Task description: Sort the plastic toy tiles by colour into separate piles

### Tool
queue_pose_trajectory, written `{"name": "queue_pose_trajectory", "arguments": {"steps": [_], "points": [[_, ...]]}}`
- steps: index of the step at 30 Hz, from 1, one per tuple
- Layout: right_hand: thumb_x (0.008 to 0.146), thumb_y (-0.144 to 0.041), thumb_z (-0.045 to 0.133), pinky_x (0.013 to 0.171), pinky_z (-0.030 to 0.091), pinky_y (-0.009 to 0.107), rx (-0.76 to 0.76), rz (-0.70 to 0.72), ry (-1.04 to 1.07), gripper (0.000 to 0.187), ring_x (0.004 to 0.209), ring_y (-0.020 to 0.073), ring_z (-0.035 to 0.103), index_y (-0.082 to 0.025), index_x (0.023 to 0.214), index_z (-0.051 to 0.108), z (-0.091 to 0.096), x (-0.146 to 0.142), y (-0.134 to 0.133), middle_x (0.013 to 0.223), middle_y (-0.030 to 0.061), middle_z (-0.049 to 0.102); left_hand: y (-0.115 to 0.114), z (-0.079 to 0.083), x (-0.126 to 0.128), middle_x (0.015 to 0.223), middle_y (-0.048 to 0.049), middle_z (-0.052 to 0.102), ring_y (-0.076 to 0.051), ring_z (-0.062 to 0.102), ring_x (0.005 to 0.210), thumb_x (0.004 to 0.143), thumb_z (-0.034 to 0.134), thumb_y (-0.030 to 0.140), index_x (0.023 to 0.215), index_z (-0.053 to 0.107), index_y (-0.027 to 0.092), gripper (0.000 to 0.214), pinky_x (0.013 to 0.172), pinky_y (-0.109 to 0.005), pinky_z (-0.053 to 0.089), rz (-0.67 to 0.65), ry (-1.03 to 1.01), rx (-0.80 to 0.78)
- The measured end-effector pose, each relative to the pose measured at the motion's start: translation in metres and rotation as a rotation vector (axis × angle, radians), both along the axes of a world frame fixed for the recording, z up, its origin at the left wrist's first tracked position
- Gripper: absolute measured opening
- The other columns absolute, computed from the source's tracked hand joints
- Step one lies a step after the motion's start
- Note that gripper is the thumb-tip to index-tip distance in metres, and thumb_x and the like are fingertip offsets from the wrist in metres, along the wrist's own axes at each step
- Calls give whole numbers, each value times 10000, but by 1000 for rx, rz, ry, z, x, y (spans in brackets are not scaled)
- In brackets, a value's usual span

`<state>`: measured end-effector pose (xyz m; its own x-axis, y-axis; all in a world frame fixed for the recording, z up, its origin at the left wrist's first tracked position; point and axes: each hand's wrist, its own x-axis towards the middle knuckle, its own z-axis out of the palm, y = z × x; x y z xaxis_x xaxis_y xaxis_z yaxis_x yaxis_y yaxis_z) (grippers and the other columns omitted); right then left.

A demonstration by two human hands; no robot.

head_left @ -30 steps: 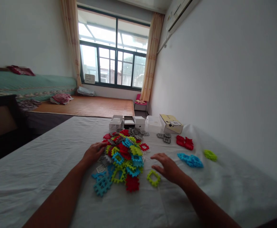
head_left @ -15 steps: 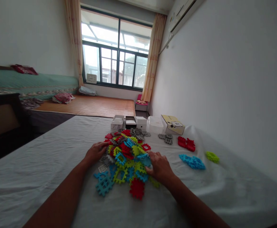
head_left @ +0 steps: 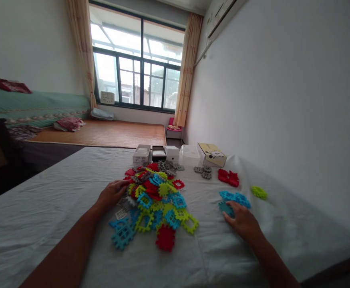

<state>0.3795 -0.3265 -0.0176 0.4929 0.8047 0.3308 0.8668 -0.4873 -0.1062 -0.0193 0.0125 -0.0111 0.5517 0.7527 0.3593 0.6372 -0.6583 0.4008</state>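
- Head view: your right hand (head_left: pixel 243 221) has a teal piece (head_left: pixel 225 208) pinched between thumb and fingers, over the right part of the table (head_left: pixel 51 224).
- Teal piece is at the near side of the blue stack (head_left: pixel 234 196); can't tell if the two touch.
- Your left hand (head_left: pixel 112 195) is at the left edge of the heap (head_left: pixel 152 191), palm down. Fingertips partly hidden, so can't tell if they grip anything.
- Heap is mid-table: red, green, blue, gray mixed. Red square (head_left: pixel 165 238) at its near side, green frame (head_left: pixel 190 231) just right of that, teal grid (head_left: pixel 123 235) to the left.
- Right of the heap: gray cluster (head_left: pixel 206 175) farther back, then red stack (head_left: pixel 228 178). Green stack (head_left: pixel 259 192) is right of the blue stack.
- Far edge, left to right: white box (head_left: pixel 141 155), black box (head_left: pixel 158 154), another white box, clear tub (head_left: pixel 190 157), yellow box (head_left: pixel 212 155).
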Motion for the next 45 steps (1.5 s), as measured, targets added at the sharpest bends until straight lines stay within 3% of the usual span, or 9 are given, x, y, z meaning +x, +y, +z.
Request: {"name": "queue_pose_trajectory", "arguments": {"steps": [3,7,14,21,28,34,38,41,45], "points": [[849,-404,476,800,468,372,-56,-72,-57,333,974,260,590,-208,1080,614,-2,3,-4,1109,83,651,0,0,0,1152,-39,665,-213,581,1091,822,398,390,1124,656,222,431,923,-297,446,-3,4,3],[859,-431,486,732,462,422,-51,-143,-172,312,1000,312,561,-226,1050,626,14,-17,6,1115,93,636,1,-3,0,1143,-46,668,-219,582,1084,821,401,384,1114,660,219,424,944,-312,431,4,-2,22],[894,-436,452,819,447,309,-42,333,51,307,986,224,587,-242,1063,621,41,-98,58,1049,60,670,1,-5,0,1135,-34,670,-218,573,1086,821,417,378,1112,659,243,402,947,-316,425,23,-15,0],[884,-543,387,727,438,379,-113,287,-26,471,911,304,594,-173,1108,572,40,-138,100,939,140,676,-1,-1,0,1135,-47,670,-219,583,1070,822,411,374,1115,659,223,412,925,-308,441,-9,-18,-13],[852,-431,480,793,417,379,-79,268,-43,383,977,289,572,-213,1160,546,43,-113,83,1005,102,667,3,-5,-1,1130,-27,672,-218,577,1078,806,428,387,1108,665,244,409,939,-307,433,2,-25,-14],[854,-407,460,784,434,360,-77,-40,-84,318,949,269,569,-202,1042,614,29,-41,31,1020,104,663,2,-4,0,1136,-41,669,-223,580,1079,817,408,391,1116,660,234,421,938,-312,434,-6,-4,12],[852,-418,476,744,456,370,-95,-140,-146,321,989,276,551,-218,1065,610,19,-22,14,1147,107,611,-1,-1,1,1158,-37,660,-219,576,1092,820,401,385,1130,651,233,426,930,-304,439,-9,11,10],[838,-405,521,745,461,389,-70,-116,-191,342,1070,293,507,-262,1141,587,17,-25,15,1271,91,536,-2,0,1,1166,-37,658,-217,575,1096,822,396,379,1139,645,233,428,941,-308,432,-9,18,19],[855,-281,509,739,463,359,-139,13,-169,291,1068,267,507,-315,1127,609,15,-22,17,1222,53,568,0,-3,1,1155,-51,662,-227,576,1095,827,392,384,1123,655,218,429,959,-320,419,-11,28,52]]}}
